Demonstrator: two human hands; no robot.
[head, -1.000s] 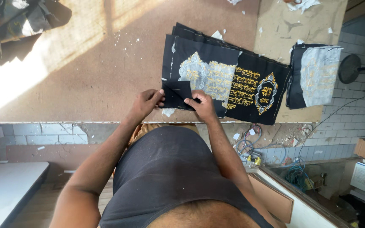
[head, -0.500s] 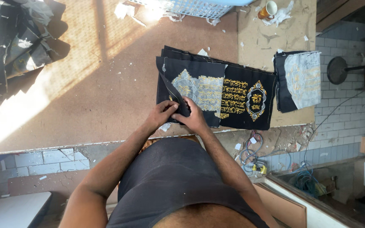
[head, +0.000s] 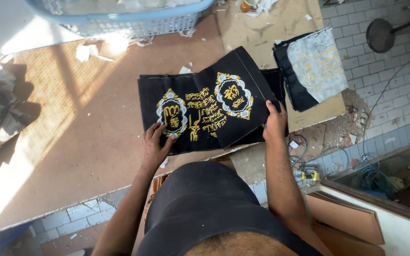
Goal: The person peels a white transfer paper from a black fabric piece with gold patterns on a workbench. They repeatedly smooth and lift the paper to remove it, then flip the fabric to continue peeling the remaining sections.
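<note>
Head view, looking down on the brown fibreboard worktable (head: 86, 137).

I see the black cloth panel with gold and silver embroidered medallions (head: 205, 111) lying spread near the table's front edge, its right portion angled up over a stack of further black cloth. My left hand (head: 155, 147) rests flat on the panel's lower left part, fingers (head: 160, 130) splayed beside the left medallion, not clamped on anything. My right hand (head: 275, 124) is at the panel's right edge; the fingers curl over the cloth there, gripping its corner. The two hands are well apart, one at each end of the panel.

Relative to the panel:
- Right of it, a second folded black cloth pile topped with a pale grey-white embroidered sheet (head: 312, 68), partly over the table's right edge.
- Beyond it, at the table's far edge, a light blue plastic mesh basket (head: 129, 21).
- Far left, a heap of dark crumpled fabric (head: 3, 109), partly in sun.
- Below right, off the table, tangled blue and green cables (head: 371, 175) on grey tiled floor.
</note>
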